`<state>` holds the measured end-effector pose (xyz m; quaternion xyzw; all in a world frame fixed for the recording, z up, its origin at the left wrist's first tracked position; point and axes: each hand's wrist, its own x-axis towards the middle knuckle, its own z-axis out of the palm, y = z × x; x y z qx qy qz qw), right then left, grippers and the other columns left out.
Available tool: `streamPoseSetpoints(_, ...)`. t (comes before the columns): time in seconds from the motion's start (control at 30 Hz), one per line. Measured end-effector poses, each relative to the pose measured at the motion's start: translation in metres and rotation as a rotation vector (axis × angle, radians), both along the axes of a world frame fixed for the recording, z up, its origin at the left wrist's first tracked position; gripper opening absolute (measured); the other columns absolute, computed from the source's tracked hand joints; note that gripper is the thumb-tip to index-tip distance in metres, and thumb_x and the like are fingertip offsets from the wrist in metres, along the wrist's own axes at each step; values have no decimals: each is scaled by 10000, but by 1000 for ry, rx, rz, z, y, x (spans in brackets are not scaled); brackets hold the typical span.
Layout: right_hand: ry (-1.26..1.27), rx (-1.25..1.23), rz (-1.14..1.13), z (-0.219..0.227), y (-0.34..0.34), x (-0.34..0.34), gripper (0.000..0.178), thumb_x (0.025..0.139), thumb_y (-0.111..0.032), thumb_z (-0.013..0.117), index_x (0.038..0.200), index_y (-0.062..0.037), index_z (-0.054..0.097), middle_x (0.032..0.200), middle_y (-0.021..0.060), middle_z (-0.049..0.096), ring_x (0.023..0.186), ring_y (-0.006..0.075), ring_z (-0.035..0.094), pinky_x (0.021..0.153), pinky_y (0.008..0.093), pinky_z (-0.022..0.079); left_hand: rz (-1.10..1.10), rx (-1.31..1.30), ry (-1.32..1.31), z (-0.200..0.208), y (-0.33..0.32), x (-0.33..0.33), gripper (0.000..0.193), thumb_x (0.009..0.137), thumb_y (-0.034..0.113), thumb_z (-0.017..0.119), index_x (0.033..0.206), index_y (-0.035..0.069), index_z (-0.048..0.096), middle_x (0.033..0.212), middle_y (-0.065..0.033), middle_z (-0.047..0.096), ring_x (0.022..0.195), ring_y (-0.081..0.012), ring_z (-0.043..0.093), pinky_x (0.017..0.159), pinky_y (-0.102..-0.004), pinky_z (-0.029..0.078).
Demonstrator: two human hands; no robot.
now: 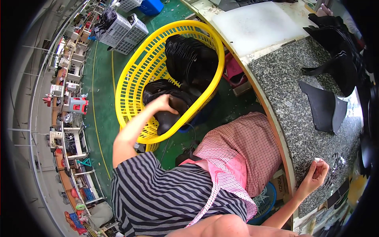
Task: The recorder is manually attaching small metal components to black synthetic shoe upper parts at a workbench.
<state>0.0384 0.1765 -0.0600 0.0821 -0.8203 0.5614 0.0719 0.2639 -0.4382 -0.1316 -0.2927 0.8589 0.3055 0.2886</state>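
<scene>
My left hand (161, 105) reaches down into a yellow oval plastic basket (123, 85). Thumb and fingers are spread apart, resting on the nearer stack of black leather-like pieces (160, 85). A taller stack of similar black pieces (185, 55) stands on edge at the basket's far side. My right hand (316, 175) is over the front of the speckled stone worktop (272, 79), fingers curled and thumb pressed to the forefinger. A tiny white thing shows at its fingertips, too small to name. Beyond it, a loose black cut piece (319, 106) lies on the worktop.
Several black pieces (335, 47) are piled along the worktop's right side. A white board (256, 27) covers its far end. Grey crates (124, 33) and a blue bin (151, 6) stand on the green floor. A blue basket (272, 199) sits under the table's near edge.
</scene>
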Motion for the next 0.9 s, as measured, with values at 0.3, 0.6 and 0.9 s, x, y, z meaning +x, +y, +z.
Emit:
streamPoseSetpoints(0.3,10,-76,-65,7,15,3,86,946,46,565,970,-29,531,982,41,557,878,95,521,780,224,447,-154,-743,397,45,69,-106,833,645,64,796,1384,27,414,1170,-213,574,1161,-392,501,944,-481,465)
streamPoseSetpoints(0.6,179,167,7,38,5,3,176,827,20,675,975,-38,602,966,115,632,931,281,615,818,363,497,-525,-384,1198,146,211,-241,466,858,-35,630,1307,22,519,1249,-157,561,1197,-339,496,1022,-421,391)
streamPoseSetpoints(0.9,134,735,-920,25,208,-1,719,798,-296,779,1370,-2,459,1319,188,495,1245,355,410,1086,455,309,-1102,-20,1350,134,369,-289,371,780,-51,669,1128,78,648,1236,-110,578,1164,-317,529,993,-441,414)
